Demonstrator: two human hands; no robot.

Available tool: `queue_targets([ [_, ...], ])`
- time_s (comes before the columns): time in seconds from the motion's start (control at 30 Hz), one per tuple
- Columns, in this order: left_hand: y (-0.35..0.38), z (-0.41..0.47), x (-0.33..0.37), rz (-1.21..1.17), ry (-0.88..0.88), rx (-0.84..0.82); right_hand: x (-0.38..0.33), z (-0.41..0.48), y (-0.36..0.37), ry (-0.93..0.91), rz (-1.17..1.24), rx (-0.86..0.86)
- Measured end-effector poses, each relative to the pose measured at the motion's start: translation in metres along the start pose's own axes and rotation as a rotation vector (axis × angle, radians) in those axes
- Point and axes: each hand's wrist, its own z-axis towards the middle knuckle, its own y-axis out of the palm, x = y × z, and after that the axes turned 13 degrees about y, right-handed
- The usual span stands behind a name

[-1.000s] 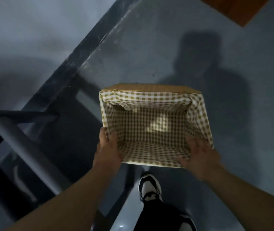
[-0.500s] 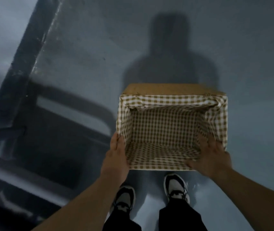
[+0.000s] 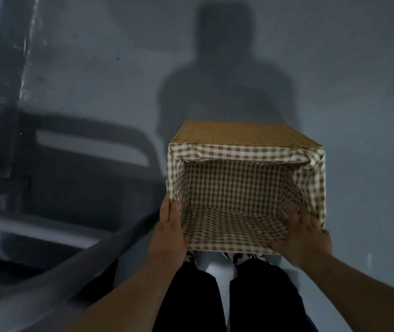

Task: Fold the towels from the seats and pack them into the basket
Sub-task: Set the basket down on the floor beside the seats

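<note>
A rectangular basket (image 3: 244, 137) with tan woven sides and a brown-and-white checked lining is carried in front of me above the floor. Nothing lies inside it. My left hand (image 3: 169, 231) grips its near-left corner, fingers along the outside and thumb over the rim. At the near-right corner my right hand (image 3: 303, 236) grips the rim with fingers curled inside against the lining. No towel is in view.
A grey floor (image 3: 371, 116) carries my shadow ahead. A dark metal frame and grey rail (image 3: 54, 274) stand at the left, with a dark strip (image 3: 6, 80) along the far left. My dark trousers and patterned shoes (image 3: 215, 295) show below the basket.
The basket stays gripped by both hands while I walk on. The view has turned right, so the dark strip and rails slid to the left and my shadow now lies straight ahead.
</note>
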Motion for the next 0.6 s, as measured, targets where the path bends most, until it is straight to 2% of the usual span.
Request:
queue_targets([
  [0.2,0.049,-0.037,0.001,-0.053,0.010,-0.019,0.037,-0.013,0.035,0.001,0.017,-0.070],
  [0.3,0.054,-0.036,0.000,-0.026,0.005,0.020,0.039,-0.015,0.042,0.000,0.026,-0.073],
  [0.47,0.041,-0.039,0.006,0.001,-0.010,-0.008,0.018,-0.026,0.032,0.023,0.030,-0.001],
  [0.6,-0.002,-0.076,0.018,-0.056,-0.040,0.075,-0.024,-0.075,-0.006,-0.230,0.022,0.133],
])
